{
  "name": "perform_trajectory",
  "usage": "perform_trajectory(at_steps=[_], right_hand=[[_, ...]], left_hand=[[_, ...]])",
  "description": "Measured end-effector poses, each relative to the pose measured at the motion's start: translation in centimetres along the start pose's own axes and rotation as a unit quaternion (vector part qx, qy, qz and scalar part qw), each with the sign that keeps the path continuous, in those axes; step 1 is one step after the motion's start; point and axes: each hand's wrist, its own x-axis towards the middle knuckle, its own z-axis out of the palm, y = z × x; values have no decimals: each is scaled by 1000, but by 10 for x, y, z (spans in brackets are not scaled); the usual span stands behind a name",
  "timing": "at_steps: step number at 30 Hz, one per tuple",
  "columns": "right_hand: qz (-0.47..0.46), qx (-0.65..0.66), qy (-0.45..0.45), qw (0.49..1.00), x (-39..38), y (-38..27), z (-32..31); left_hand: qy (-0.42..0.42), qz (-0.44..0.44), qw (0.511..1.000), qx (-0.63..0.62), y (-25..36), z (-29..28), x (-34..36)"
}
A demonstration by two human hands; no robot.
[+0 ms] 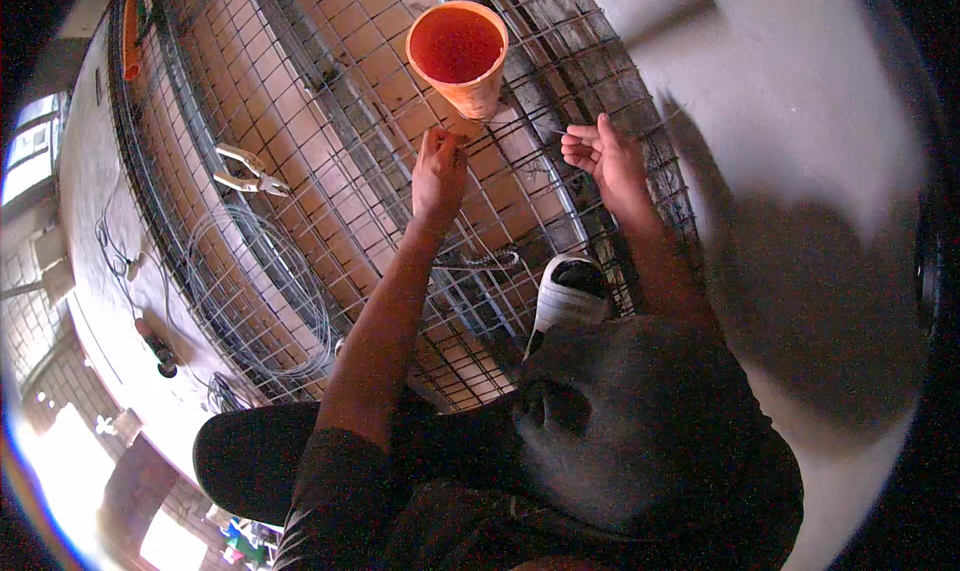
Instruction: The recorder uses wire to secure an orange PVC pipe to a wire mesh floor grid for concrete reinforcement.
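1. I see the left hand [440, 176] bunched near the orange pipe [460, 63]; I cannot tell its hold.
2. I see the right hand [608, 161] clamped on a thin wire [549, 130] over the mesh [360, 196].

Forearms [387, 326] outstretched, left hand [440, 176] curled downward (fingertips hard to judge), right hand [607, 159] loosely bent, thumb [605, 128] raised.
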Motion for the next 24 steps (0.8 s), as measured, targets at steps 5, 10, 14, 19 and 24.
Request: perform_trajectory(at_steps=[5, 10, 14, 19, 24], right_hand=[[82, 131, 15, 988, -3, 24, 6], [94, 199, -27, 975, -9, 42, 21], [123, 320, -48, 938, -10, 58, 20], [149, 310, -8, 939, -12, 60, 22], [153, 352, -3, 923, -8, 66, 14]], left_hand=[[8, 1, 1000, -29, -1, 2, -3], [-3, 59, 998, 26, -3, -3, 1], [41, 35, 999, 10, -7, -2, 3], [-15, -39, 997, -59, -12, -10, 8], [182, -113, 967, -137, 9, -12, 22]])
